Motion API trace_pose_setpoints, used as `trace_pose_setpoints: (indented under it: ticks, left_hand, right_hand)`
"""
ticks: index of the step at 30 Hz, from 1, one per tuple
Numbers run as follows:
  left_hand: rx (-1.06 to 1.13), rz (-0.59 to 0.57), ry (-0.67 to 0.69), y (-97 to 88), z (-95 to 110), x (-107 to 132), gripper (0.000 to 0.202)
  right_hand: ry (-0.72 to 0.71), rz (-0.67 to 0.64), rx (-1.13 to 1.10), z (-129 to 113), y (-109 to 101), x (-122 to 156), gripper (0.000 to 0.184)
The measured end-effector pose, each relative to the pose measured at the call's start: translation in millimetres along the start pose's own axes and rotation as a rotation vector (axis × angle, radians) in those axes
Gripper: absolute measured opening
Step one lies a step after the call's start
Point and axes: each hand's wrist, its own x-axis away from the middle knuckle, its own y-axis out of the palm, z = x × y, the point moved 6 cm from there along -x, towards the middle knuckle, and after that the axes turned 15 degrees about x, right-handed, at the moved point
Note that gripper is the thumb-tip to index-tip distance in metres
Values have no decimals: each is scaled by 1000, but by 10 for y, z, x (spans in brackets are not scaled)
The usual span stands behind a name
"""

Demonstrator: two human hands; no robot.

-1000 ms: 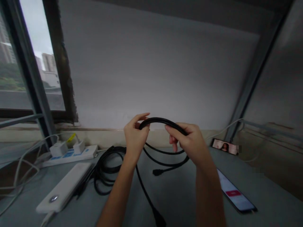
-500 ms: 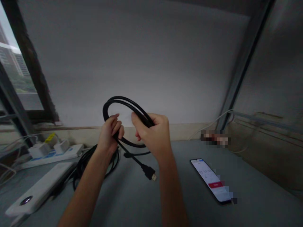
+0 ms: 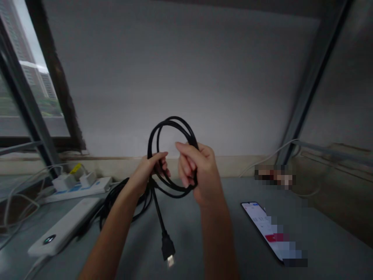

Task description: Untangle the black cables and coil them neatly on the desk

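At the left of the frame, a white power strip [image 3: 97,187] is seen with adapters seated in it, and below it a white power bank [image 3: 68,223] is laid on the grey tabletop [image 3: 186,256]. Just beside the power bank, a second bundle of black cable [image 3: 112,200] is partly hidden by the left forearm. Near the centre, the left side of a coiled black cable [image 3: 192,140] is clamped between the thumb and curled fingers of the left hand [image 3: 151,169]; the coil is held in the air above the tabletop, its loops not quite nested. Below that grip, one end is left hanging, tipped by a black plug [image 3: 168,247] with a bare metal mouth. The right side of the coil is enclosed by the curled fingers of the right hand [image 3: 201,167]. The cable is judged to be light, smooth and springy, so loops may be let slip if it is pinched loosely; it is best gripped where the strands run together, at either side, with the metal mouth left unpressed as the likeliest part to be damaged. Farther right, a lit phone [image 3: 258,223] is laid on the tabletop, well apart from the coil.
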Motion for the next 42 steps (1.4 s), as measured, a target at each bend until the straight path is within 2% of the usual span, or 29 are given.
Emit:
trace_pose_setpoints:
  ticks: [3,6,8,11,15,17,21,25,28,30,34,36,37,40,42]
  left_hand:
    - [-82,-38,-9,48,22,47,31]
    - [-126,-121,-42,185,-16,99,31]
    - [-153,-221,-97,295,-107,129,40]
    - [-137,-332,-181,349,-242,146,52]
    - [-213,-556,-252,280,-270,178,59]
    - [-248,-583,-283,184,-235,185,57]
    - [-175,-476,-261,42,-190,130,44]
    - [166,-355,-117,89,-214,-4,33]
    - [450,-207,-58,102,-245,-104,37]
    - [490,-120,-14,73,-223,-137,41]
    - [267,47,198,-103,-4,-110,36]
    - [112,106,319,-198,144,-62,30]
    - [30,121,361,-236,207,-38,28]
    - [-216,141,394,-338,324,0,20]
    - [-360,152,377,-405,357,0,18]
  right_hand:
    - [-53,125,8,-66,-65,33,42]
    - [-160,192,48,-134,-75,76,43]
    - [-224,176,85,-153,-39,98,43]
    - [-285,105,174,-138,27,109,43]
    - [-322,40,291,-80,40,99,44]
    - [-348,-12,326,-54,48,94,44]
    - [-394,-86,348,9,98,75,36]
    - [-377,-112,293,120,182,-9,39]
    - [-365,-25,176,171,143,-109,46]
    - [-327,94,132,205,45,-178,46]
    - [-186,300,183,287,-156,-251,33]
    - [-168,376,282,289,-221,-244,20]
    - [-185,409,344,274,-241,-232,19]
    - [-306,460,556,191,-238,-183,59]
    - [-388,450,704,147,-191,-157,75]
